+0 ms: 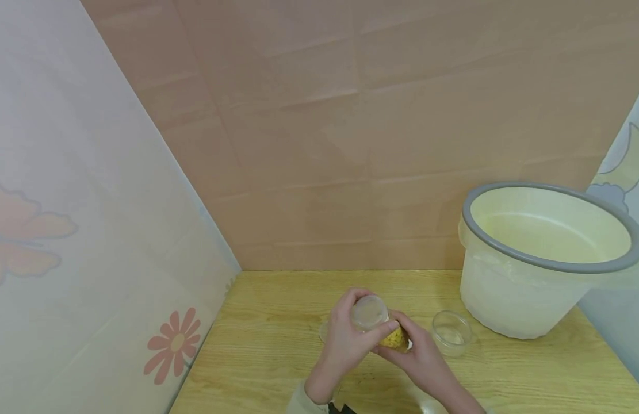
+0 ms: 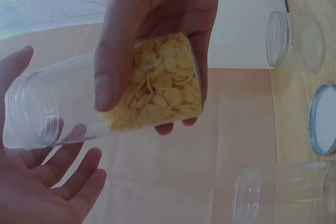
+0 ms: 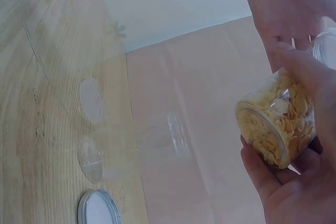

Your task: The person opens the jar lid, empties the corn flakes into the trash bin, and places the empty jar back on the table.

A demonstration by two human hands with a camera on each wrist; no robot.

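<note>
My right hand (image 1: 420, 353) grips a clear, tilted jar by its lower part, where yellow flakes (image 2: 163, 85) like cornflakes fill the base. In the left wrist view that jar (image 2: 73, 98) is see-through above the flakes, with a threaded neck at the left. My left hand (image 1: 345, 333) is around the neck end, thumb extended on one side and loosely spread fingers (image 2: 92, 192) on the other. The right wrist view shows the rounded base packed with flakes (image 3: 278, 124), right-hand fingers beneath it.
A large whitish tub (image 1: 511, 299) with a grey rim stands at the right. A short clear cup (image 1: 451, 336) sits in front of it. A second clear jar (image 3: 136, 156), a silver-rimmed lid (image 3: 100, 211) and a clear disc (image 3: 92, 99) are on the wooden table (image 1: 267, 322).
</note>
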